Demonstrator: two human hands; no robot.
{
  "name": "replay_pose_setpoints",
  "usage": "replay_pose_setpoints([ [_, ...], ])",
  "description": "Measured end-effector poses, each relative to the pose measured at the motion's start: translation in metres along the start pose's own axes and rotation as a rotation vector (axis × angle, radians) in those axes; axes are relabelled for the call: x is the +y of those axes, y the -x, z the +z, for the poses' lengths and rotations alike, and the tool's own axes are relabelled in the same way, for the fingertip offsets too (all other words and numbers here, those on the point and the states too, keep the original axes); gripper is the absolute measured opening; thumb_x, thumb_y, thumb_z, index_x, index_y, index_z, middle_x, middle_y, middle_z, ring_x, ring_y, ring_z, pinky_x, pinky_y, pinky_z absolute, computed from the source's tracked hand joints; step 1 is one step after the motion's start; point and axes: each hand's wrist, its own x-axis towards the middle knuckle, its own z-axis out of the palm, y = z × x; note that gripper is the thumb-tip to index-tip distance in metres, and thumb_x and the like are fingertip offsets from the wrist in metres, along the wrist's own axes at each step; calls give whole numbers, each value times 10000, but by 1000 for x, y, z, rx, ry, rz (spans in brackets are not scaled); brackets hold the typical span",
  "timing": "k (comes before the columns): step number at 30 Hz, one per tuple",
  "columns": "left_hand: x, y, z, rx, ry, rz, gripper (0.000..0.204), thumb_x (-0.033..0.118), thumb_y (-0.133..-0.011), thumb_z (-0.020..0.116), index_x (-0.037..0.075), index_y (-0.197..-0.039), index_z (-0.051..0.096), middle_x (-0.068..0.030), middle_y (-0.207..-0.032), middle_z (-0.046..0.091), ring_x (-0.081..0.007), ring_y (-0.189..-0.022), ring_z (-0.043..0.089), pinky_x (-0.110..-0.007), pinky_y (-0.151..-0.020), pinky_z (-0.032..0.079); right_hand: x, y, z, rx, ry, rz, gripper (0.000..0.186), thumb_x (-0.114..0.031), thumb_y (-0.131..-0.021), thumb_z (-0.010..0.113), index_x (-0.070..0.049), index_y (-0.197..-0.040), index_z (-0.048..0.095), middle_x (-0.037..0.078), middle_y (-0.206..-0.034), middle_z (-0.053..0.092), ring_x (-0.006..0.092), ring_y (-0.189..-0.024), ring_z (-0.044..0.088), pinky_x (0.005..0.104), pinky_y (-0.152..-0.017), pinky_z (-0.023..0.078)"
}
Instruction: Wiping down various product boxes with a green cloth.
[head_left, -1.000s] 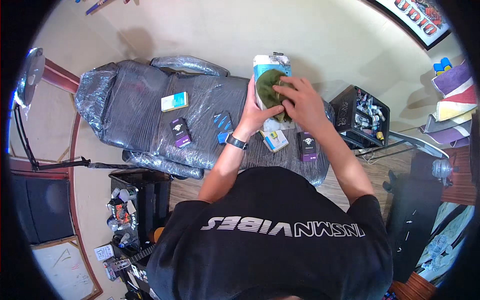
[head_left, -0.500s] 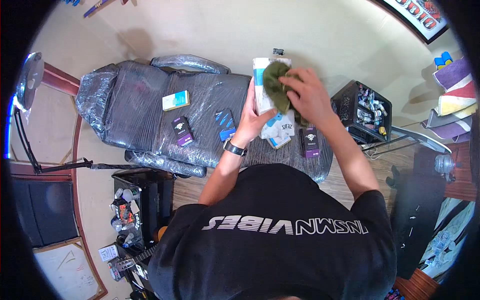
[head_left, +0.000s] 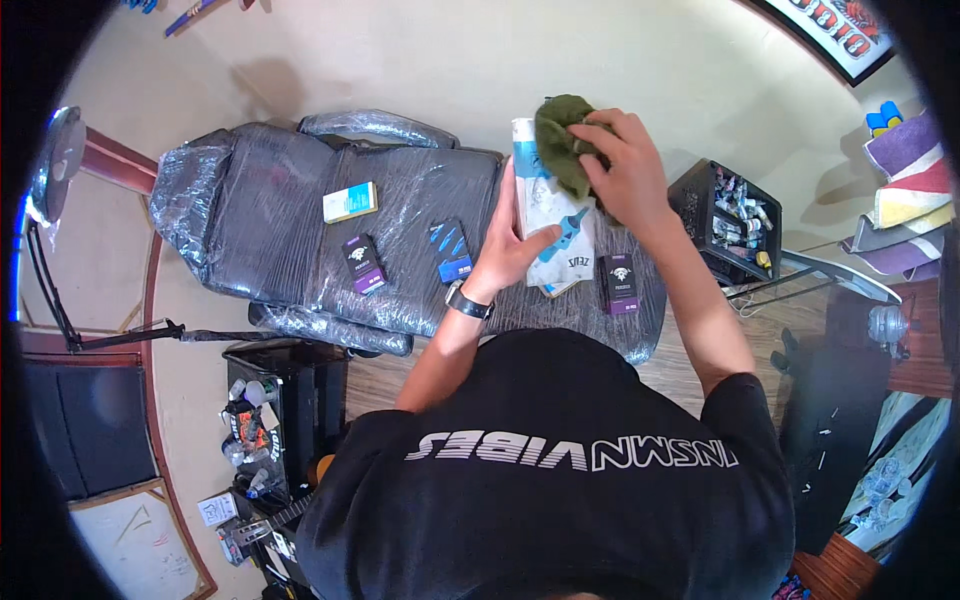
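white-and-blue box [head_left: 542, 207] is resting in the person's left hand [head_left: 505, 258], above the right-hand part of a film-wrapped recliner [head_left: 285, 200]. the left thumb is lying across the printed front, while the other fingers are reaching round the left edge, their tips hiding from view. the right hand [head_left: 628, 165] is gripping a bunched green cloth [head_left: 562, 125] with bent fingers, covering the box's upper right part; how hard it is pressing, one cannot tell. a black-and-purple box [head_left: 620, 285] is lying just beside the lower end. the held box is looking light and stiff, probably thin card, perhaps slippery on its smooth face and prone to denting. its long edges, near the middle, are offering the steadiest hold. the cloth is looking soft and limp, better suiting a gathered grip.
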Motion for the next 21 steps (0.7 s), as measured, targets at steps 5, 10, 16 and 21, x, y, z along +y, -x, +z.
replay_pose_setpoints([
  [5,-35,9,-27,-20,-71,-109,984,-34,-834,698,39,-1613,101,-117,-1497,441,-212,-1372,448,-375,-1150,359,-33,25,22,-103,-135,-126,353,-24,-747,713,-84,-1095,732,122,-1139,651,329,-1059,626,414,-919,522],
  [10,-2,1,-3,9,30,-27,1024,-94,-825,677,53,-1625,55,-127,-1498,428,-206,-1364,449,-371,-1135,381,4,-9,8,1,-58,-62,367,-29,-748,723,-96,-1108,725,119,-1141,649,331,-1054,628,413,-919,525],
  [16,-16,6,-12,59,43,12,1033,-138,-790,615,70,-1630,50,-130,-1562,352,-217,-1439,362,-375,-1159,353,-11,30,15,-54,-77,-60,337,-90,-759,707,-74,-1096,713,131,-1174,620,342,-1082,624,429,-926,523],
  [21,-3,6,-3,177,87,-5,1053,-122,-728,526,114,-1633,41,-120,-1546,344,-254,-1438,352,-390,-1150,371,-36,31,8,-79,-153,9,343,-212,-782,759,-50,-1078,697,162,-1179,584,340,-1048,633,418,-846,548],
])
